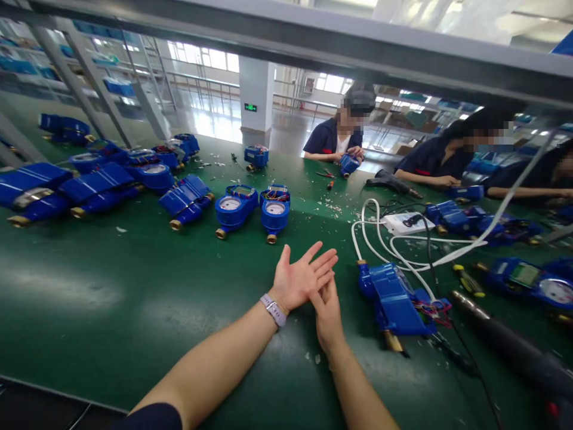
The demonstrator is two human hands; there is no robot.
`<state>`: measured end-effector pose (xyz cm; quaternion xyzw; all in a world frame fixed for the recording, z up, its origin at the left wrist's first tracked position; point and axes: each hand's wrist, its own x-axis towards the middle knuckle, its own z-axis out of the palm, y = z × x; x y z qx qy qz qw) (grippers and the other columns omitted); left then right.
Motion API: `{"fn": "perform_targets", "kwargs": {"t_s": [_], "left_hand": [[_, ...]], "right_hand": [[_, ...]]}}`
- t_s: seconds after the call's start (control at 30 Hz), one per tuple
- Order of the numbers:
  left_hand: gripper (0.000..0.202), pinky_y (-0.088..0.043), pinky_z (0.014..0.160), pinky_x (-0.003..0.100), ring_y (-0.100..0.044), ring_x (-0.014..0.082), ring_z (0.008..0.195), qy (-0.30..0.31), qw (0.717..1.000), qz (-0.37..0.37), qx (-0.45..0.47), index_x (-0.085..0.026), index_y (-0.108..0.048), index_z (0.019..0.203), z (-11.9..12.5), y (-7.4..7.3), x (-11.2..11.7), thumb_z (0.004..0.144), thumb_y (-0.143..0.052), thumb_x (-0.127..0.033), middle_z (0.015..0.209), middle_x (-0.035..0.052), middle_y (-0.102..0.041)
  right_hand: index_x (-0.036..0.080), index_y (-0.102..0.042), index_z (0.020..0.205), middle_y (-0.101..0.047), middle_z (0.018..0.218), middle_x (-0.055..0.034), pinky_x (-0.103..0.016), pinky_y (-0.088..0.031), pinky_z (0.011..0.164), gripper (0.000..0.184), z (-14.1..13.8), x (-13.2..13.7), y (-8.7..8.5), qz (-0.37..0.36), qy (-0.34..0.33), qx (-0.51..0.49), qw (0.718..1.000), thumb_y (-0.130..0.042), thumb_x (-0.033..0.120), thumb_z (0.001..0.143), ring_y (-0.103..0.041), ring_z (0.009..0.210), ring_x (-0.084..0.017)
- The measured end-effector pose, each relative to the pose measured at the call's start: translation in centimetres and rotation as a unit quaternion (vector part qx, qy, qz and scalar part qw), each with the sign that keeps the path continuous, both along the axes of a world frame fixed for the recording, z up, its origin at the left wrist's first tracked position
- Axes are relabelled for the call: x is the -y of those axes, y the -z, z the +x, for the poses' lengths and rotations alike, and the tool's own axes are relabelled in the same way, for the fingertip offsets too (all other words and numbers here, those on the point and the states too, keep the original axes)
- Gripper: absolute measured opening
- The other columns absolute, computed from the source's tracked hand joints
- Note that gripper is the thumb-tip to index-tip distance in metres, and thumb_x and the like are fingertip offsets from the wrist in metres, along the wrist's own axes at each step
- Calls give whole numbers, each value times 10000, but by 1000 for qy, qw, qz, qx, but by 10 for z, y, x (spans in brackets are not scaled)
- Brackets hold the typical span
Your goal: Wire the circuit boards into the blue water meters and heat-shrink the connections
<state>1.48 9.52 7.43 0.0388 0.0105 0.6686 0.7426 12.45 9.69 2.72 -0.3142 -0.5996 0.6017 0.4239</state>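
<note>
My left hand (293, 279) is held palm up above the green bench, fingers stretched out and spread, with nothing in it. My right hand (329, 316) touches the little-finger side of the left one; its fingers are extended, partly hidden behind the left hand, and it holds no object. Just beyond my hands stand two blue water meters, one with coloured wires (274, 216) and one with a small display (233, 209). To the right of my right hand lies another blue meter (394, 298) with exposed wires and a white cable.
More blue meters (96, 188) crowd the left side. A heat gun (505, 346), a yellow-black screwdriver (468, 280), a white power strip (408, 223) and looped cables occupy the right. Small scraps litter the bench (179, 286). Co-workers (333, 134) sit opposite, beneath an overhead beam (286, 42).
</note>
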Motion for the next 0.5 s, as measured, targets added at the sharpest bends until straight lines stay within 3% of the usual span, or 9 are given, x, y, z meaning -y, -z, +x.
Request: {"fn": "perform_targets", "kwargs": {"t_s": [0.07, 0.17, 0.37, 0.5], "left_hand": [[825, -410, 995, 410, -513, 322, 1299, 4, 1000, 19, -11, -148, -343, 1492, 6, -6, 4, 902, -244, -716, 1433, 219, -498], [820, -380, 1023, 423, -507, 316, 1309, -20, 999, 14, -29, -154, -336, 1497, 8, -12, 20, 908, -218, -713, 1419, 214, -518], [832, -306, 1077, 459, -498, 325, 1315, -60, 994, -27, -82, -161, -356, 1488, 1, -13, 53, 903, -169, -722, 1394, 211, -544], [843, -264, 1108, 472, -456, 346, 1350, -58, 992, -42, -107, -148, -386, 1469, 1, -15, 56, 899, -160, -726, 1416, 222, -519]], "right_hand": [[192, -224, 1541, -385, 1536, -148, -521, -326, 1136, 780, -1, 9, -10, -83, -41, -48, 995, -556, 455, 885, -411, 1386, -272], [199, -443, 1442, -570, 1392, -121, -529, -351, 1120, 635, -5, 28, -22, -176, -82, -103, 976, -532, 435, 859, -494, 1321, -284], [246, -583, 1300, -570, 1400, -70, -549, -327, 1134, 552, -11, 52, -31, -368, -145, -182, 900, -667, 481, 808, -470, 1336, -295], [234, -510, 1359, -561, 1408, -90, -529, -354, 1126, 682, -10, 54, -36, -389, -118, -133, 904, -781, 389, 752, -492, 1318, -282]]}}
